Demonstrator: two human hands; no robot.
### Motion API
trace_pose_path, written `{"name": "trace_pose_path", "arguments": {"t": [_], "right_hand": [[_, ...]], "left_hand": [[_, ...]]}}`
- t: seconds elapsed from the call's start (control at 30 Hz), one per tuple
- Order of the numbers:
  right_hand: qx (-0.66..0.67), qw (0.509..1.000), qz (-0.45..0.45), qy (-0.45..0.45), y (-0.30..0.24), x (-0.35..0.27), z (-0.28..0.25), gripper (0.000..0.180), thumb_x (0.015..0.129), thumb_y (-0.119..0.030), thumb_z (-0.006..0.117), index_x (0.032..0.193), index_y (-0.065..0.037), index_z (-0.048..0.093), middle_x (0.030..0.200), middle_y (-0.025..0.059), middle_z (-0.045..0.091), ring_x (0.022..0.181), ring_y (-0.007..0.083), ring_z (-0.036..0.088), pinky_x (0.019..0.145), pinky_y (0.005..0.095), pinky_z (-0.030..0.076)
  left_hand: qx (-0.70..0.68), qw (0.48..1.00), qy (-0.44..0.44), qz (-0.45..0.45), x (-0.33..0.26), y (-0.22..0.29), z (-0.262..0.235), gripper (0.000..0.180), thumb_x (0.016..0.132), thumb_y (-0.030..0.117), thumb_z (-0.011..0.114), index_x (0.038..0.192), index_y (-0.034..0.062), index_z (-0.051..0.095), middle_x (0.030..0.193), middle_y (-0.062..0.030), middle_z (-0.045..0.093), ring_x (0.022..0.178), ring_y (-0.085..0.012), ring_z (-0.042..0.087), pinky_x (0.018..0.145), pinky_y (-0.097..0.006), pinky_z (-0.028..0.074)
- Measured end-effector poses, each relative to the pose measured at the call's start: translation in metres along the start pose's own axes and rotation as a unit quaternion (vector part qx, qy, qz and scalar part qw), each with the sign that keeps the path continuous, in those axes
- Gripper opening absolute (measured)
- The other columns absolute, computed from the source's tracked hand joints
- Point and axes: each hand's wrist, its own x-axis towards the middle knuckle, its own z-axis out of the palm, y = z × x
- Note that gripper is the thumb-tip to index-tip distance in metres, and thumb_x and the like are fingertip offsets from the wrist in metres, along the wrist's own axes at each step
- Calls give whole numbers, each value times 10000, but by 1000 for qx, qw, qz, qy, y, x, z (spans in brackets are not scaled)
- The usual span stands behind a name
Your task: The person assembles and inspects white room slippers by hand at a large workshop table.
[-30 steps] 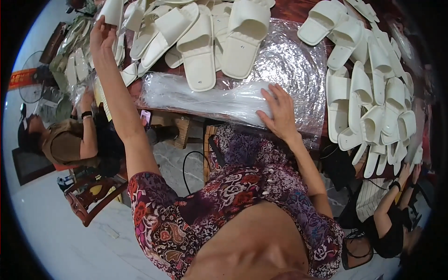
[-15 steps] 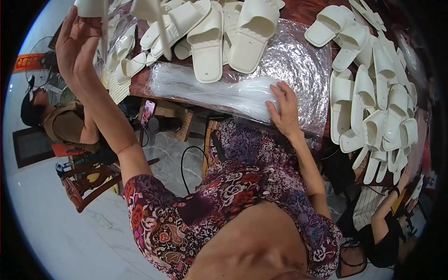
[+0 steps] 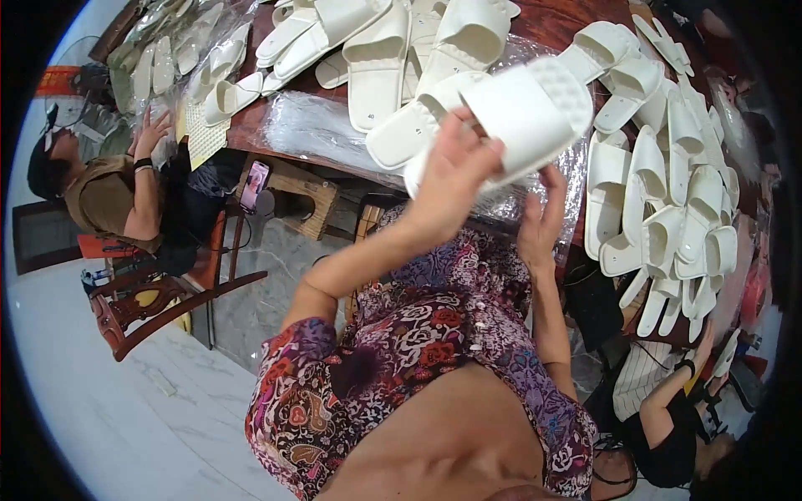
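My left hand (image 3: pixel 451 179) is closed on a white slide slipper (image 3: pixel 522 113), its thumb and fingers at the strap, above the near table edge. Close against it is a second white slipper (image 3: pixel 397 140), partly covered by the hand and the first one. My right hand (image 3: pixel 541 230) is just below the held slipper's right end, fingers stretched and apart; whether its fingertips touch the slipper cannot be made out. A stack of clear plastic bags (image 3: pixel 313 129) lies under the held slippers, largely hidden.
Loose white slippers (image 3: pixel 376 63) lie along the far side, and a large heap of slippers (image 3: pixel 660 167) fills the table's right. A seated person (image 3: pixel 117 196) is at the left by a wooden chair (image 3: pixel 150 313); another person's arm (image 3: pixel 668 392) shows at the lower right. A phone (image 3: pixel 255 185) stands below the table edge.
My left hand has come from the far upper left to the middle, bringing the white slippers over the plastic bags. My right hand has shifted slightly right and nearer, off the bags.
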Motion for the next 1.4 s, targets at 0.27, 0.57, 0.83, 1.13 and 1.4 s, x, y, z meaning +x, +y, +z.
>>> {"name": "trace_pose_path", "arguments": {"t": [0.27,0.57,0.83,1.13,1.4], "right_hand": [[214,963,164,25,-3,-31,-10,488,1028,-98,520,1439,56,306,1360,169,498,1243,218,518,1057,355,414],[220,951,218,23,24,-35,-15,435,1012,-52,542,1392,65,368,1301,158,551,1157,168,568,984,289,456],[188,954,231,31,29,-36,-20,400,1013,-76,541,1360,75,410,1216,137,590,1070,133,569,929,260,447],[173,954,245,27,34,-28,-22,393,1010,-85,529,1353,83,435,1193,120,603,1056,126,560,913,259,443],[125,957,259,34,46,-5,-27,405,1026,-126,511,1366,88,460,1131,102,621,1007,116,564,882,257,458]], "left_hand": [[20,999,-39,-1,-8,-109,6,409,1020,8,438,1409,26,313,1281,-126,554,1179,-171,560,950,-296,502],[295,947,-124,12,-11,-84,-52,382,981,46,572,1358,7,528,1207,-91,622,1035,-140,626,896,-280,514],[631,706,113,301,38,-18,-119,348,843,66,675,1188,24,655,1041,-133,630,979,-261,602,841,-354,496],[670,686,104,265,66,-19,-145,370,867,151,707,1209,22,648,954,-144,673,843,-253,644,770,-346,513],[594,790,90,119,64,-13,-123,199,939,131,634,1081,-8,641,738,-102,643,648,-213,608,639,-323,493]]}}
